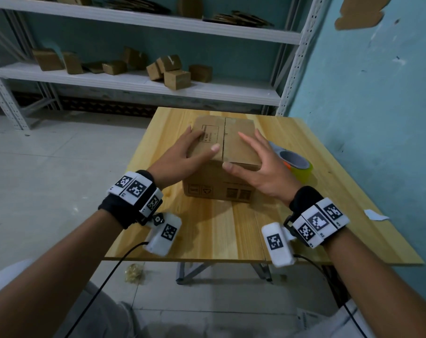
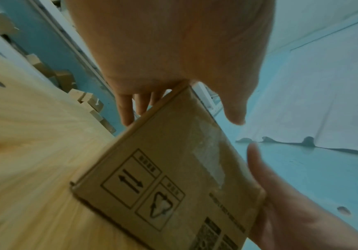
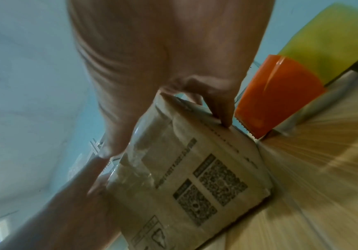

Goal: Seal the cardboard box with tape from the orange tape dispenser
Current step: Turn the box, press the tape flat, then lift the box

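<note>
**Pressing both hands onto a closed carton**

Sitting at mid-frame in the head view, on a pale striped-grain wooden worktop (image 1: 207, 228): a brown corrugated cardboard box (image 1: 234, 147), squarish, flaps folded shut with a bare centre seam running away from the camera. Printed in black on the near side: a framed pair of arrows, a recycling-style triangle, two dense QR-like squares and a line of text too blurred to read. Also a printed frame on the top flap, unreadable. Showing in the wrist views: a patch of clear, wrinkled film on that same near side.

Resting on the top left flap: left hand (image 1: 182, 157), fingers (image 2: 126, 108) straight and slightly spread, thumb laid toward the seam. Draped over the top right flap and near edge: right hand (image 1: 260, 167), fingers (image 3: 220, 108) extended and spread, thumb at the front top edge. Neither hand curled round anything.

Lying just right of the box, partly behind the right hand: orange tape dispenser (image 3: 276, 94), glossy plastic with a toothed cutting edge, carrying a yellowish roll of tape (image 1: 302, 168) with a grey core.

Filling the upper left of the frame: white metal shelving (image 1: 138, 81) stacked with small cardboard blocks.
</note>
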Tool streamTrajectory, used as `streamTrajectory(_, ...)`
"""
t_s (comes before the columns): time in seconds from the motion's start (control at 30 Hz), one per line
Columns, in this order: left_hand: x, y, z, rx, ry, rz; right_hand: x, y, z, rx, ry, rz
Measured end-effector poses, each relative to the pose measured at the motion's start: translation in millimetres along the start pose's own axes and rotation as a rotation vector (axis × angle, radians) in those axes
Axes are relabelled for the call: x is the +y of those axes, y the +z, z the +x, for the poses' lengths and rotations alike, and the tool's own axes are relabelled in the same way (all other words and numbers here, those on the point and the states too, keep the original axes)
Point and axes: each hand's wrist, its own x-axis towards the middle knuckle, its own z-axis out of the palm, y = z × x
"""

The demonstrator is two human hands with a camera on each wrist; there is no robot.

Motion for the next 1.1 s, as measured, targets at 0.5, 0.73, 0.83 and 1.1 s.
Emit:
streamTrajectory(0.5, -12, -5, 4, -0.034, 0.101, 0.173, 5, 0, 1, -0.023, -0.007, -0.054)
streamTrajectory(0.73, -18, -5, 8, -0.048, 0.110, 0.157, 5, 0, 0, -0.041, -0.013, -0.055)
streamTrajectory(0.83, -19, -4, 7, -0.037, 0.136, 0.148, 6, 1, -1, -0.034, -0.026, -0.054)
streamTrajectory(1.1, -22, -9, 8, -0.092, 0.135, 0.082, 10, -1, -1, -0.035, -0.016, -0.025)
